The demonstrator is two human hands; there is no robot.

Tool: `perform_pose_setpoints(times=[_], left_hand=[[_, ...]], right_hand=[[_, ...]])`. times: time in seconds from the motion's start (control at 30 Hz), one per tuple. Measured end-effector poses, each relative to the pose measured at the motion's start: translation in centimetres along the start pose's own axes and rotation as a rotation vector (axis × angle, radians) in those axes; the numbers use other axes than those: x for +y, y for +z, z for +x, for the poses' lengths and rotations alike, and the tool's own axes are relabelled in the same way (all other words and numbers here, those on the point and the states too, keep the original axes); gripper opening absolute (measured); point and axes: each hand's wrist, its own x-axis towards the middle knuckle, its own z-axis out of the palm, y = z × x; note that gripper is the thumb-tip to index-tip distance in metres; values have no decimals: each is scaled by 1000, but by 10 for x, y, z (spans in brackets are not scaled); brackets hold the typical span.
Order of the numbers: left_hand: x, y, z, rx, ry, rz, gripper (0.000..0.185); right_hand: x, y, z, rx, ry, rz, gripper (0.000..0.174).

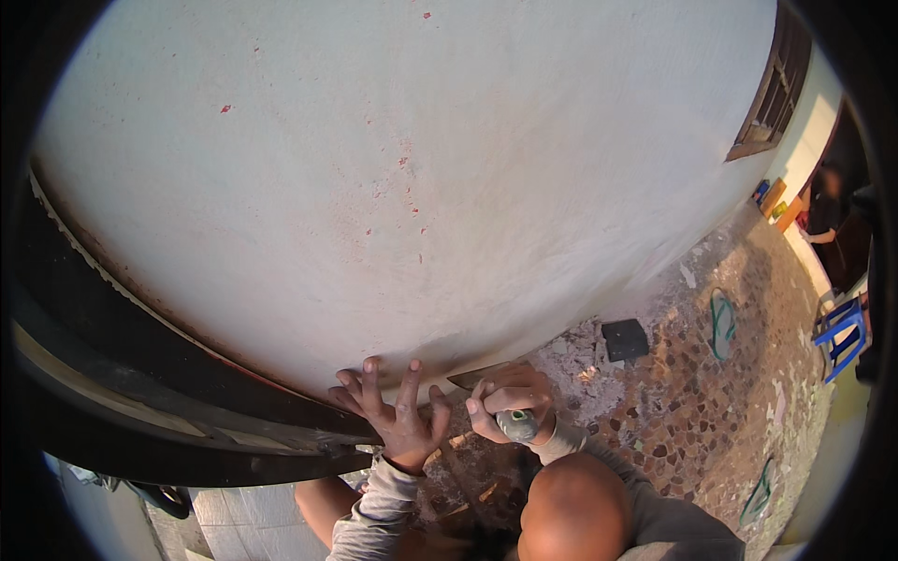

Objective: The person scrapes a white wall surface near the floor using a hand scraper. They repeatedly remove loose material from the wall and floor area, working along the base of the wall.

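Observation:
My left hand has its fingers spread, their tips at the lower part of the white painted wall, beside the dark door frame. Nothing is held in it. Just to its right, my right hand grips a scraper by its grey handle, which has a green-rimmed hole at the end. The metal blade points left, close along the wall's base; whether its edge touches is unclear. Small red patches show through the wall's paint.
Pale scrapings and a black square pad lie on the stone-patterned floor. Two flip-flops are at the right, near a blue plastic stool. A person is in the far doorway. My bent knee is close below.

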Motion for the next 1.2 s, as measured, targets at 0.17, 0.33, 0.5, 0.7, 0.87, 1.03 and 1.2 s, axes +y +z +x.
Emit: perform_pose_setpoints(times=[0.17, 0.33, 0.5, 0.7, 0.87, 1.03, 1.2], left_hand=[[21, -7, -11, 12, 160, -252, 64], [55, -22, -25, -422, 78, -634, 63], [59, -24, -35, -612, -268, -760, 67], [32, -17, -63, -741, -453, -1209, 75], [10, -19, -100, -856, -233, -828, 62], [-7, -17, -132, -1161, -296, -566, 54], [-5, -16, -145, -1196, -488, -942, 69]], right_hand=[[-10, -27, 2, 164, 376, 242, 28], [-40, -68, 39, 13, 779, 361, 26], [-53, -73, 78, -492, 953, 263, 26], [-54, -43, 85, -940, 1126, 239, 34], [-58, -24, 41, -1094, 1198, 498, 35], [-56, -18, -4, -1075, 1038, 479, 43], [-56, -20, 25, -942, 708, 353, 39]])
